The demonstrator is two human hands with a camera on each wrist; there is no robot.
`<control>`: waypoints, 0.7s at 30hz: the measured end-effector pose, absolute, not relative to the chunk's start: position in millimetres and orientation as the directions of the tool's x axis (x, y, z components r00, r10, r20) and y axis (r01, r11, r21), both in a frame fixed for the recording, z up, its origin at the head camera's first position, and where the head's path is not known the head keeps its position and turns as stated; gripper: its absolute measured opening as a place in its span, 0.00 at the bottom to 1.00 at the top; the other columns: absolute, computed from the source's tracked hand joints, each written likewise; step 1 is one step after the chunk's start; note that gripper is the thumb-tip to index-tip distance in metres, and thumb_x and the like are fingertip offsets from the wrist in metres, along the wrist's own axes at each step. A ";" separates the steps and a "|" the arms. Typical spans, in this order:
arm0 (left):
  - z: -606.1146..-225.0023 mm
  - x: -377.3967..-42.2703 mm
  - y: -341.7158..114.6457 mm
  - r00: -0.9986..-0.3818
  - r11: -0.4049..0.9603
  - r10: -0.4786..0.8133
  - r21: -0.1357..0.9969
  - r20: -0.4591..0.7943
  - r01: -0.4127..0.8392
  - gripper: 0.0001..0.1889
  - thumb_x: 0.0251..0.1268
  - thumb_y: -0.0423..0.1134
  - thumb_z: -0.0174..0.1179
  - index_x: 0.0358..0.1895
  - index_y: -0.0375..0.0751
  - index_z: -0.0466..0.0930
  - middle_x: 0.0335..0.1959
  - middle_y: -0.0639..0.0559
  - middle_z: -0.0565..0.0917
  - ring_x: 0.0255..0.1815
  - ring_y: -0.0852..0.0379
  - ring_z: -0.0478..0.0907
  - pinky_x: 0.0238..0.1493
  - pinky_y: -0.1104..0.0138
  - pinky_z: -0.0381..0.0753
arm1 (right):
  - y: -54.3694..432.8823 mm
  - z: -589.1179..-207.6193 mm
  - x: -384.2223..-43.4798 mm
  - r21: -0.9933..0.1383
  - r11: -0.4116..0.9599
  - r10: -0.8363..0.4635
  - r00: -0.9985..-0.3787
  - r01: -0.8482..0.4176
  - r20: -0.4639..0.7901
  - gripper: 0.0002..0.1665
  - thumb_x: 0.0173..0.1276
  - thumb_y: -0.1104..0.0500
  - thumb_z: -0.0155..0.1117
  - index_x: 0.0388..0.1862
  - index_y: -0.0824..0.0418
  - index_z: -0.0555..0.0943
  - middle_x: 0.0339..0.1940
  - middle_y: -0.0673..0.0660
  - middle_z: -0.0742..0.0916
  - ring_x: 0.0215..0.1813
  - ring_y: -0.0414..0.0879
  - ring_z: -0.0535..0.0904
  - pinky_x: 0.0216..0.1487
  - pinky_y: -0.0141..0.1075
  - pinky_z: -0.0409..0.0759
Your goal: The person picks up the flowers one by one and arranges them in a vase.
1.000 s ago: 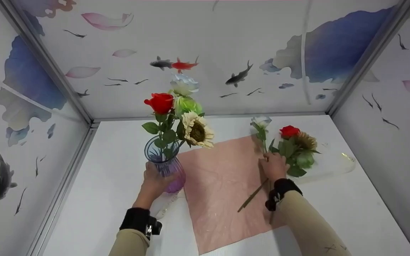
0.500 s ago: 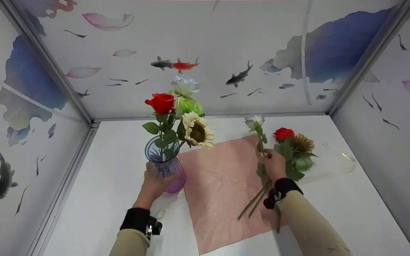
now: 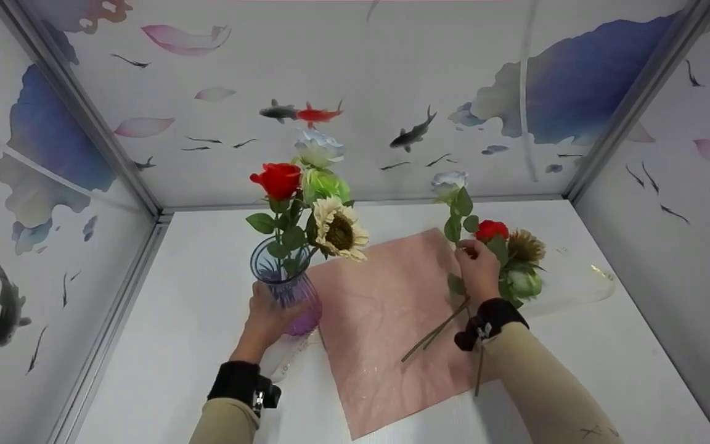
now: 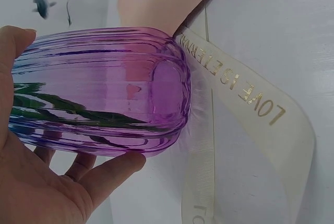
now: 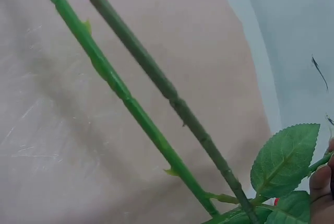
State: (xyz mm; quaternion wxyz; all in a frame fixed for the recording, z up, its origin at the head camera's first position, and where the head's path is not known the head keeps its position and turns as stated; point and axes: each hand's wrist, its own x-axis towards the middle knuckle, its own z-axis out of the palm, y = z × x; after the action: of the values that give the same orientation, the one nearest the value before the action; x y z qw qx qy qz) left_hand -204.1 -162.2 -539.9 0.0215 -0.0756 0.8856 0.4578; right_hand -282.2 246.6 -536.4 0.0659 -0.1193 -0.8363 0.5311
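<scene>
My left hand (image 3: 272, 316) grips a ribbed blue-to-purple glass vase (image 3: 304, 302) round its side. It leans slightly and holds artificial flowers: a red rose (image 3: 278, 180), a cream sunflower (image 3: 339, 229), a green bloom (image 3: 325, 185) and a pale blue-white one (image 3: 319, 148). In the left wrist view, stems show through the purple glass (image 4: 104, 93). My right hand (image 3: 477, 271) pinches the stem of another pale blue-white flower (image 3: 449, 184), which stands upright above the table. Beside that hand lie a red flower (image 3: 492, 230), a brownish sunflower (image 3: 525, 246) and a green flower (image 3: 524, 283).
Pink wrapping paper (image 3: 386, 327) covers the table's middle, with green stems (image 5: 138, 51) crossing over it. A cream ribbon with gold lettering (image 4: 250, 93) lies beside the vase base. Another ribbon (image 3: 603, 287) is at the right. Printed walls (image 3: 367, 74) enclose the white table (image 3: 164, 320).
My right hand has moved up and away from me, raising the pale blue-white flower above the table. The other flowers beside it shifted slightly. My left hand and the vase have stayed in place.
</scene>
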 end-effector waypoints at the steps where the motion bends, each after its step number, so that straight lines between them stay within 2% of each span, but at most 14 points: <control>1: -539.8 -203.8 -162.3 -0.988 0.570 -0.114 0.807 -0.109 -0.155 0.56 0.57 0.48 0.75 0.76 0.29 0.44 0.70 0.27 0.61 0.75 0.27 0.60 0.72 0.36 0.63 | 246.2 -533.4 -282.0 -0.911 0.392 0.277 -0.961 0.125 -0.013 0.19 0.78 0.56 0.56 0.60 0.63 0.80 0.51 0.62 0.83 0.49 0.51 0.75 0.48 0.38 0.75; 9: -538.9 -202.6 -161.9 -0.986 0.556 -0.112 0.815 -0.122 -0.164 0.57 0.57 0.48 0.74 0.78 0.34 0.42 0.72 0.31 0.59 0.76 0.30 0.57 0.73 0.35 0.61 | 245.3 -511.1 -282.0 -0.967 0.247 0.324 -0.946 0.066 0.018 0.19 0.77 0.50 0.60 0.58 0.60 0.81 0.36 0.54 0.82 0.30 0.44 0.76 0.33 0.32 0.76; 16: -539.5 -203.8 -161.9 -0.988 0.545 -0.119 0.825 -0.104 -0.152 0.57 0.55 0.47 0.76 0.77 0.31 0.43 0.71 0.29 0.61 0.74 0.30 0.60 0.73 0.36 0.62 | 246.5 -501.1 -284.6 -0.990 0.144 0.393 -0.918 0.003 0.054 0.21 0.74 0.48 0.64 0.57 0.59 0.81 0.38 0.53 0.82 0.33 0.43 0.77 0.36 0.33 0.78; 21: -538.5 -203.5 -161.5 -0.987 0.551 -0.116 0.819 -0.115 -0.160 0.57 0.56 0.48 0.75 0.77 0.30 0.42 0.71 0.28 0.60 0.75 0.29 0.59 0.72 0.36 0.62 | 246.8 -496.1 -285.5 -0.982 0.182 0.437 -0.890 -0.052 0.128 0.17 0.72 0.46 0.65 0.46 0.59 0.83 0.26 0.51 0.81 0.28 0.42 0.77 0.32 0.33 0.78</control>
State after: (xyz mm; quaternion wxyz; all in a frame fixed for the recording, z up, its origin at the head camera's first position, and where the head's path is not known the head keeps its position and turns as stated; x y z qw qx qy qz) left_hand -203.5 -161.5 -538.5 0.0237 -0.0784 0.8803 0.4673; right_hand -285.5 246.8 -496.1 0.1951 -0.1296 -0.7437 0.6261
